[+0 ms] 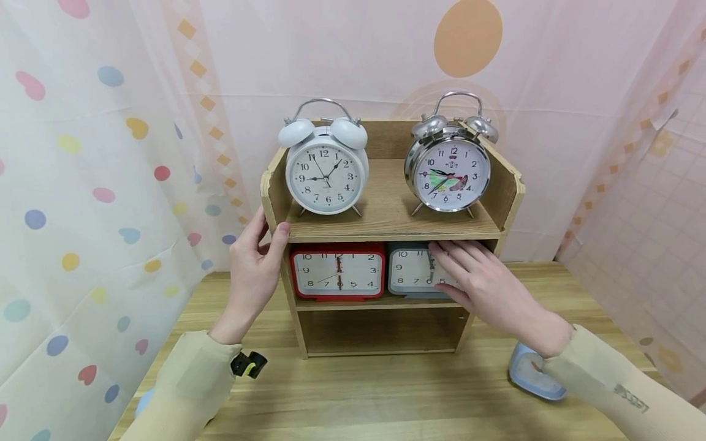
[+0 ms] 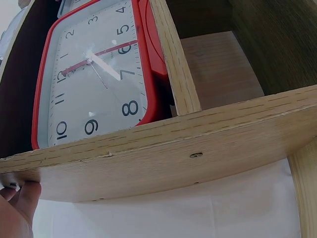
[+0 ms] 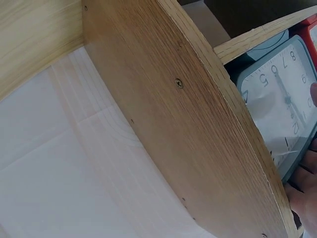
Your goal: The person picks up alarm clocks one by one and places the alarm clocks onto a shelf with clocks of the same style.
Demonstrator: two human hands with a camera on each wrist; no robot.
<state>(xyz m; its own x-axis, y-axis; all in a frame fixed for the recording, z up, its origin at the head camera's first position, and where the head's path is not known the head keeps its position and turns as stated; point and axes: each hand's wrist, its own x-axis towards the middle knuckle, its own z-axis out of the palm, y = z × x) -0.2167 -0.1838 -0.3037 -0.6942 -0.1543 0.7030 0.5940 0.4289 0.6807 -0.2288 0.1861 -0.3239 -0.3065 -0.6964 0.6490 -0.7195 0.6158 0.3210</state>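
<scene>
A wooden shelf unit [image 1: 386, 220] stands on the table. At its left side my left hand [image 1: 250, 272] holds the side panel, thumb at the front edge and fingers on the outer side. My right hand [image 1: 491, 282] grips a blue-grey rectangular clock [image 1: 408, 269] in the middle compartment, fingers over its top and thumb on its face. The right wrist view also shows this clock [image 3: 280, 99] close to the right side panel. Left of it sits a red rectangular clock [image 1: 337, 272], upright; its dial [image 2: 94, 74] fills much of the left wrist view.
On the top board stand a white twin-bell alarm clock [image 1: 326, 177] and a silver one [image 1: 452, 174]. A light blue clock [image 1: 534, 373] lies on the table [image 1: 353, 392] beside the right forearm. A light blue thing [image 1: 144, 401] shows behind the left sleeve. Patterned curtains [image 1: 110, 153] surround the table.
</scene>
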